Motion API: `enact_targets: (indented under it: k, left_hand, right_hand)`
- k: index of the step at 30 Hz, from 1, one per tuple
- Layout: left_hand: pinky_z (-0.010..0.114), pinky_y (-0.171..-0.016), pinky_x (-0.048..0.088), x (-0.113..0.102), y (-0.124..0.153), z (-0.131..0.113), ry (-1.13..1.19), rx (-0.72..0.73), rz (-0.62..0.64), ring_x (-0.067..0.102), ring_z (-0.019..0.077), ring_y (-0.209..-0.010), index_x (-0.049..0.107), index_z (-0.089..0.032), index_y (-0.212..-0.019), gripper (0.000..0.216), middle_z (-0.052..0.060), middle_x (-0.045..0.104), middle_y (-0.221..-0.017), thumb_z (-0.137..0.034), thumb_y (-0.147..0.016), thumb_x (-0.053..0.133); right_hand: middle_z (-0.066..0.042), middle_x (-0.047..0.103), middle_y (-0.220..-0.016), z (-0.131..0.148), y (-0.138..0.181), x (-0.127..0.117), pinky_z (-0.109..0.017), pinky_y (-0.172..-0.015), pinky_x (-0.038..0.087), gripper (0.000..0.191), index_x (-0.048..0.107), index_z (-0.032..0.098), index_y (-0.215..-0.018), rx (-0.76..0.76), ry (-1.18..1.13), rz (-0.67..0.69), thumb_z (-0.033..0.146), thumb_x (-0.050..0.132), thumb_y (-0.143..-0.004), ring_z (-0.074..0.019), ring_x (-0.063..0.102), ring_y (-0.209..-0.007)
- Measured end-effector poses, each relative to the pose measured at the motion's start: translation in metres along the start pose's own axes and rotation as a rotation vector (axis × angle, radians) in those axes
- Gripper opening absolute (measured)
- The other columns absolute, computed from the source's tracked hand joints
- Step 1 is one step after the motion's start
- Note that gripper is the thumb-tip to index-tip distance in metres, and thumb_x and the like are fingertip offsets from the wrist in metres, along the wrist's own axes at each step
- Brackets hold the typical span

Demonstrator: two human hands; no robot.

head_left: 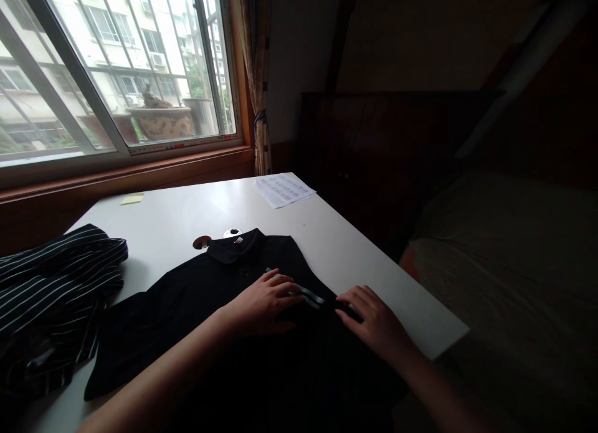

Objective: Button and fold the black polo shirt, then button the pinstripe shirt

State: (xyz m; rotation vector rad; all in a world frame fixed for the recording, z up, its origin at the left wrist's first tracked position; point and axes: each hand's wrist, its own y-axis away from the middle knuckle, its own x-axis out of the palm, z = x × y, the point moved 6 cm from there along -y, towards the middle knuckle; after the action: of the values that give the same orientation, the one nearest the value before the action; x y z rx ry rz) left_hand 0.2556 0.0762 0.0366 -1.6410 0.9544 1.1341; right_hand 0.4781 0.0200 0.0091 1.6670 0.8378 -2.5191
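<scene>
Head view showed your left hand [264,302] and right hand [376,321] spread flat on the black shirt [196,302]. A striped garment [51,283] lay left on the white table [327,240].

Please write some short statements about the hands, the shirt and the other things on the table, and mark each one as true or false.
1. The left hand and the right hand both lie flat on the black shirt. True.
2. The collar of the shirt points toward the person. False: it lies at the far side, toward the window.
3. A striped garment lies on the table, left of the shirt. True.
4. The printed paper lies under the shirt. False: it lies at the far edge of the table, apart from the shirt.
5. The right hand holds the yellow note. False: the note lies on the table near the window, far from both hands.
</scene>
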Motion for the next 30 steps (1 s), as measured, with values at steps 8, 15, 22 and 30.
enact_targets:
  k: [8,15,22,30]
  left_hand:
    - [0.037,-0.089,0.046,0.008,-0.007,-0.012,-0.223,0.023,-0.101,0.057,0.0203,-0.094,0.065,-0.021,-0.112,0.023,0.006,0.064,-0.1,-0.027,-0.095,0.051]
    - [0.032,-0.074,0.049,0.016,-0.001,-0.013,-0.25,0.004,-0.217,0.056,0.0176,-0.081,0.066,-0.019,-0.101,0.025,0.005,0.061,-0.086,-0.022,-0.099,0.042]
    - [0.04,-0.099,0.046,0.012,0.0,-0.009,-0.112,-0.007,-0.167,0.056,0.0234,-0.114,0.062,-0.024,-0.125,0.032,0.007,0.064,-0.125,-0.035,-0.097,0.049]
    - [0.052,-0.12,0.019,0.025,0.011,0.007,0.003,-0.122,-0.036,0.032,0.0259,-0.144,0.038,-0.028,-0.148,0.054,0.005,0.041,-0.153,-0.048,-0.098,0.043]
  right_hand:
    - [-0.005,0.065,-0.097,0.007,-0.012,0.0,-0.037,-0.083,0.051,0.018,0.062,0.023,-0.108,-0.01,0.137,0.032,0.022,0.061,-0.09,-0.0227,0.061,-0.092]
    - [-0.006,0.065,-0.092,0.026,-0.032,0.006,-0.036,-0.079,0.048,0.017,0.064,0.022,-0.102,-0.137,0.278,0.098,0.014,0.055,-0.09,-0.0234,0.06,-0.088]
    - [-0.006,0.064,-0.089,0.006,-0.032,0.003,-0.036,-0.079,0.047,0.015,0.064,0.021,-0.092,-0.078,0.307,0.059,0.01,0.055,-0.087,-0.023,0.06,-0.087]
    - [-0.004,0.066,-0.092,-0.01,-0.032,0.0,-0.036,-0.081,0.05,0.014,0.065,0.022,-0.095,-0.046,0.276,0.124,0.013,0.056,-0.089,-0.0223,0.061,-0.089]
